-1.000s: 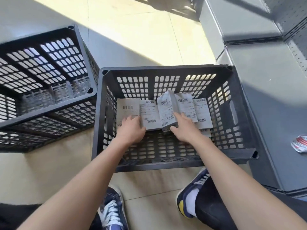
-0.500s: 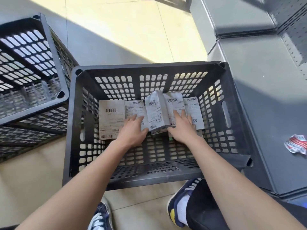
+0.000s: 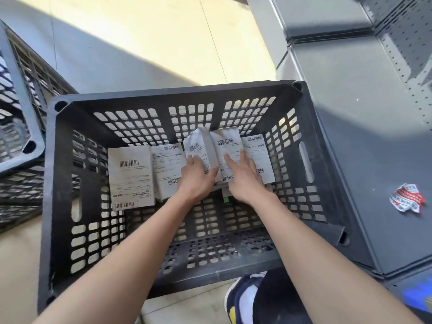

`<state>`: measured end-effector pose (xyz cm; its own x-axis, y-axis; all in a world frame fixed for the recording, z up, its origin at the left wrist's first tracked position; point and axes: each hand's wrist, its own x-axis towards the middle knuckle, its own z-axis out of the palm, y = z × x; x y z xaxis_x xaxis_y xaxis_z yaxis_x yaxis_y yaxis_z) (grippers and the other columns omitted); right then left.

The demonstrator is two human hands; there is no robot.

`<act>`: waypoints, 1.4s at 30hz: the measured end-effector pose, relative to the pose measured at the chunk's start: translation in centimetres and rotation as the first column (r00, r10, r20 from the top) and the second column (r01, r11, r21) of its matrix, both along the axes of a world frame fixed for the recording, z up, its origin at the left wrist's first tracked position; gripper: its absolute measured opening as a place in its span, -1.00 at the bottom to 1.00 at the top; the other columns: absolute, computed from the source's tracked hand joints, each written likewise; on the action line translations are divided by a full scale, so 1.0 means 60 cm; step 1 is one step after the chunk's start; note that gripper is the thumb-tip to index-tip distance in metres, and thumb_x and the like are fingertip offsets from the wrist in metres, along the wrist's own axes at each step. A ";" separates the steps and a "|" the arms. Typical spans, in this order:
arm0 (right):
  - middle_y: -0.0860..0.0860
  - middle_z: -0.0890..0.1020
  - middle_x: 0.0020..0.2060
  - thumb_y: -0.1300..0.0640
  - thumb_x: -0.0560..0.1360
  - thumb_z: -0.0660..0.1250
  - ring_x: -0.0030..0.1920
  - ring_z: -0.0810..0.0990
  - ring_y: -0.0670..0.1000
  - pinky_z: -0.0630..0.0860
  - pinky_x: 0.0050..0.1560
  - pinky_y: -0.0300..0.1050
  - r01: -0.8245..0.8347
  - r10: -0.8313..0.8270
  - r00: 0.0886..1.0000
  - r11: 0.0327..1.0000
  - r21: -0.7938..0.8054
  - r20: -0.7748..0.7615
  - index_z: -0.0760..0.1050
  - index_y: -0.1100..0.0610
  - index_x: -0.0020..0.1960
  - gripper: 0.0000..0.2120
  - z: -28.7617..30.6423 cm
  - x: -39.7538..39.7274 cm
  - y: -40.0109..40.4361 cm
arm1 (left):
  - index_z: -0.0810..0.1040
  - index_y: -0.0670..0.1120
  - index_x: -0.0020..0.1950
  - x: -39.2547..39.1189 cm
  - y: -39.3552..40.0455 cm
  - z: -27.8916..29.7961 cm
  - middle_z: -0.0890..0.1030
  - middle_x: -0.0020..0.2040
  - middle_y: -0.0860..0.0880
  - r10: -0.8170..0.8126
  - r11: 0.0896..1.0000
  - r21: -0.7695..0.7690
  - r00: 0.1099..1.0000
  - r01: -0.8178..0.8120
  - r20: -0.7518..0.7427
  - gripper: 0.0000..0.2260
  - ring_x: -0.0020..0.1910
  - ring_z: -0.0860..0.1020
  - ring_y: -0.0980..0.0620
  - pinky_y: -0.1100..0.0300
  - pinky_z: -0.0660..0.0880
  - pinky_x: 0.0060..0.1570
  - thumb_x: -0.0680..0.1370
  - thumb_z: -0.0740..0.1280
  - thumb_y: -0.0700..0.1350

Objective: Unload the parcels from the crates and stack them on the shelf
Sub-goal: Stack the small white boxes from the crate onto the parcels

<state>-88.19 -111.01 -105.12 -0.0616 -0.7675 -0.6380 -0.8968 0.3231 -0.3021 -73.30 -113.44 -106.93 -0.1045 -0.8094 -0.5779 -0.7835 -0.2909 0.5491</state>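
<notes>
- Left hand [image 3: 196, 177] is laid with fingers extended on a tilted parcel [image 3: 198, 146], the thumb against its near edge.
- Right hand [image 3: 243, 176] is spread flat, fingers straight, on the neighbouring parcel [image 3: 228, 146].
- Parcels are seen as white packets bearing printed labels with barcodes, ranged in a row at the far end of the black perforated crate [image 3: 56, 183].
- Grey shelf [image 3: 374, 136] is located just beside the crate, to its right.
</notes>
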 end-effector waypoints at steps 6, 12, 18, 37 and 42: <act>-0.05 -0.31 0.60 0.29 0.61 0.17 0.61 -0.27 0.14 -0.02 0.58 0.25 -0.028 0.028 1.000 1.000 -0.004 -0.007 -0.01 -0.21 0.62 -0.27 -0.020 -0.006 -0.003 | 0.24 -0.13 0.57 -0.004 0.006 -0.020 0.25 0.55 -0.17 0.106 0.994 0.017 0.990 -0.105 -0.093 -0.36 0.49 0.28 -0.29 -0.19 0.32 0.42 0.61 0.23 0.19; -0.05 -0.22 0.62 0.13 0.62 0.30 0.61 -0.18 0.21 0.14 0.52 0.31 -0.067 0.059 0.997 0.984 -0.164 -0.050 0.12 -0.06 0.60 -0.37 -0.035 -0.001 -0.019 | -0.05 0.19 0.66 0.007 0.030 -0.024 -0.18 0.67 -0.09 0.218 0.976 0.079 0.948 -0.205 -0.233 -0.25 0.64 -0.15 -0.06 -0.12 -0.01 0.56 0.59 0.29 0.25; -0.12 -0.29 0.60 0.11 0.60 0.34 0.60 -0.32 0.11 0.04 0.54 0.26 -0.057 0.060 0.998 0.990 -0.128 0.018 -0.08 -0.21 0.62 -0.20 -0.060 -0.018 -0.015 | -0.11 0.33 0.61 0.006 0.038 -0.023 -0.19 0.66 -0.06 0.251 0.967 0.125 0.909 -0.222 -0.333 -0.25 0.63 -0.22 0.01 -0.09 -0.08 0.55 0.58 0.31 0.27; -0.07 -0.38 0.58 -0.31 0.47 0.37 0.58 -0.37 0.19 -0.05 0.52 0.35 -0.052 0.046 0.998 0.985 -0.164 -0.041 -0.13 -0.15 0.62 -0.06 -0.069 0.003 -0.005 | 0.31 0.24 0.56 0.042 0.044 0.017 0.09 0.59 0.01 0.257 0.948 -0.161 0.960 -0.273 -0.114 -0.25 0.55 0.06 -0.10 -0.27 0.21 0.49 0.39 0.47 0.17; -0.10 -0.33 0.59 -0.18 0.45 0.44 0.59 -0.25 0.22 0.02 0.49 0.41 -0.034 0.024 0.998 0.986 -0.165 -0.063 -0.13 -0.23 0.60 -0.05 -0.058 -0.002 0.001 | 0.31 0.26 0.54 0.066 0.044 0.020 0.09 0.60 -0.06 0.254 0.951 -0.178 0.967 -0.252 -0.017 -0.26 0.55 0.05 -0.12 -0.31 0.21 0.47 0.37 0.48 0.15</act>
